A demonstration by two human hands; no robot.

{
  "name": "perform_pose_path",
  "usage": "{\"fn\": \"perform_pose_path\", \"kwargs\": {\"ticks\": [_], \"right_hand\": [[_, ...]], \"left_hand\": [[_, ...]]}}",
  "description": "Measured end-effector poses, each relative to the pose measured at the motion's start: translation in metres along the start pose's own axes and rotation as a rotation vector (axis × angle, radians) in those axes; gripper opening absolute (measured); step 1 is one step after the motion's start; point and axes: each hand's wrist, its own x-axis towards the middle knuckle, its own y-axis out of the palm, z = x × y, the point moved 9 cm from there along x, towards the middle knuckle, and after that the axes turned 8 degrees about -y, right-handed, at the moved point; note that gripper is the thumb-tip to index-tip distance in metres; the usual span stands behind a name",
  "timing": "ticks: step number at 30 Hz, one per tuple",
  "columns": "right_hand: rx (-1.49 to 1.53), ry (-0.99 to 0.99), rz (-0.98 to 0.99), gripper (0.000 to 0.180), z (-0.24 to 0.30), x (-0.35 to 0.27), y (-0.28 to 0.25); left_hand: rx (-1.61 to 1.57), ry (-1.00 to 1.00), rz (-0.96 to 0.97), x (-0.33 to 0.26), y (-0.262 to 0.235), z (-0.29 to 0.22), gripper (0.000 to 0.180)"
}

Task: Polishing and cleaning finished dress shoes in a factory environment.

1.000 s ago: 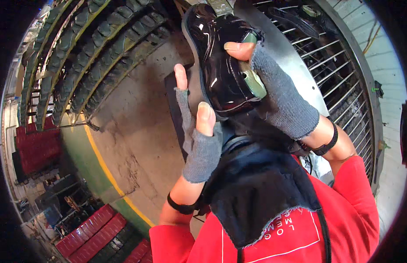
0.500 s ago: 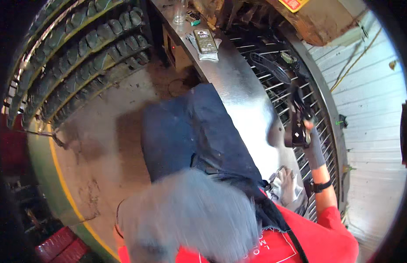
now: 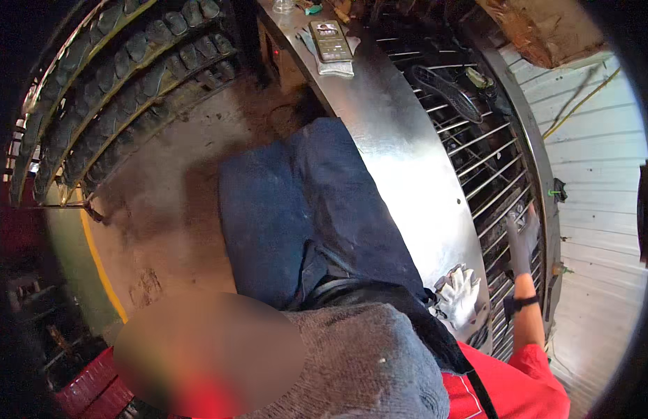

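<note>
My right hand (image 3: 523,237), in a grey glove, reaches over the metal-barred rack (image 3: 500,202) on the right, close to its far rail. Its fingers are smeared, and whether they grip anything is hidden. A large grey knitted shape (image 3: 366,356) fills the lower middle, very near the camera. It resembles the right hand's glove and may be my left hand, but no fingers can be made out. Farther up on the rack rests a black shoe sole (image 3: 446,94). A pair of white gloves (image 3: 458,297) lies on the metal ledge (image 3: 414,188) beside my lap.
A phone (image 3: 331,42) lies on a folded cloth (image 3: 336,68) at the ledge's far end. Several rows of dark shoe-shaped pieces (image 3: 135,49) fill a shelf rack on the left. A corrugated white wall (image 3: 593,209) stands beyond the barred rack.
The dark, shiny thing at my right hand is out of sight; that hand has moved right, toward the far rail. The grey shape has shifted right and become sharper.
</note>
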Motion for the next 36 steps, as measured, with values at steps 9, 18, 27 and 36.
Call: {"fn": "perform_pose_path", "kwargs": {"ticks": [9, 18, 27, 36], "right_hand": [[0.076, -0.56, 0.098, 0.047, 0.196, 0.208, 0.15], [0.063, -0.46, 0.11, 0.05, 0.151, 0.238, 0.158], [1.105, 0.189, 0.779, 0.048, 0.284, 0.108, -0.029], [1.694, 0.098, 1.04, 0.063, 0.346, 0.09, 0.019]], "left_hand": [[-0.236, 0.048, 0.398, 0.02, -0.011, 0.02, 0.062], [0.449, -0.431, -0.758, -0.031, -0.016, 0.022, 0.069], [1.036, -0.859, -1.625, -0.125, -0.055, -0.033, 0.077], [0.161, -0.654, -1.905, -0.18, -0.05, 0.058, 0.049]]}}
